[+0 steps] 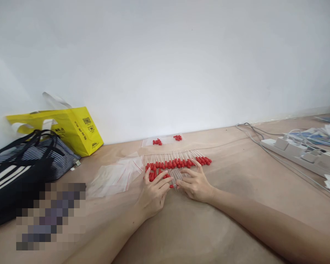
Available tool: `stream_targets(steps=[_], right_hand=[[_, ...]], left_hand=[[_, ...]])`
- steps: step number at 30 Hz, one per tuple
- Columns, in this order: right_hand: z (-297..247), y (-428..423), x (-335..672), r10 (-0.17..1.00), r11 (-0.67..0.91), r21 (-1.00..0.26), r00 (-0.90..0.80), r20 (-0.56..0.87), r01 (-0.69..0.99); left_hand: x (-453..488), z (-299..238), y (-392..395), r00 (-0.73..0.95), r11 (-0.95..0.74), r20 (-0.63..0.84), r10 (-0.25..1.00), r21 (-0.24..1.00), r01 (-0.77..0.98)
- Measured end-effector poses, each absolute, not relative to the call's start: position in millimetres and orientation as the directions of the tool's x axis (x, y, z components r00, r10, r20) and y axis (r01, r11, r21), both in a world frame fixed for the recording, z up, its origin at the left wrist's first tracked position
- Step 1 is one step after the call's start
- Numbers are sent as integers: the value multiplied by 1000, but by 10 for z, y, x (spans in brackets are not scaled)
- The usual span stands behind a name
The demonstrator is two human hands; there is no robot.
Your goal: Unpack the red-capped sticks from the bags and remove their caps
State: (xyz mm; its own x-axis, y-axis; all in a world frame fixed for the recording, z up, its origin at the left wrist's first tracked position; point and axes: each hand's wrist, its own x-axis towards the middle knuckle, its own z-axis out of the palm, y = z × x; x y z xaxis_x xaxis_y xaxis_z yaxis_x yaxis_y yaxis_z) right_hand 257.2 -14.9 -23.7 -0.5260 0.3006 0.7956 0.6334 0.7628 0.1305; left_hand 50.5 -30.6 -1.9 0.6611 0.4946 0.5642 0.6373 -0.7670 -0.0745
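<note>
Several clear droppers with red bulbs (176,163) lie side by side in a long row, their thin tubes pointing to the wall. My left hand (153,191) rests over a second, nearer group of red bulbs (153,176), fingers spread apart and touching them. A single dropper with a red bulb (171,186) lies crosswise between my hands. At its tube end are the bent lower fingers of my right hand (195,184), which appear closed on it; the index finger reaches up toward the row. Loose clear tubes (177,174) show between the hands.
Clear zip bags (114,178) are spread left of the droppers. Another bag with red bulbs (157,142) lies by the wall. A yellow bag (79,128) and a black bag (16,183) stand at left. A white power strip (294,154) with cables is at right.
</note>
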Motion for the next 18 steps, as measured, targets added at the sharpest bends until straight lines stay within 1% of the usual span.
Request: stream_targets(steps=[3, 6, 9, 11, 14, 18], right_hand=[[-239, -123, 2691, 359, 711, 60, -435, 826, 700], [-282, -85, 2766, 476, 635, -7, -384, 791, 773], [-352, -59, 2754, 602, 577, -82, -356, 714, 813], [-396, -53, 2735, 658, 560, -140, -336, 673, 817], [-447, -51, 2730, 689, 568, -202, -326, 647, 798], [-481, -34, 2732, 688, 586, -244, -315, 653, 773]], left_hand=[[314, -23, -273, 594, -684, 577, 560, -83, 725], [157, -35, -256, 539, -633, 601, 590, -70, 771], [137, -66, -229, 453, -626, 658, 602, 37, 779], [159, -88, -195, 389, -627, 690, 611, 121, 770], [170, -107, -141, 296, -586, 685, 665, 232, 777], [155, -119, -110, 171, -525, 677, 716, 360, 771]])
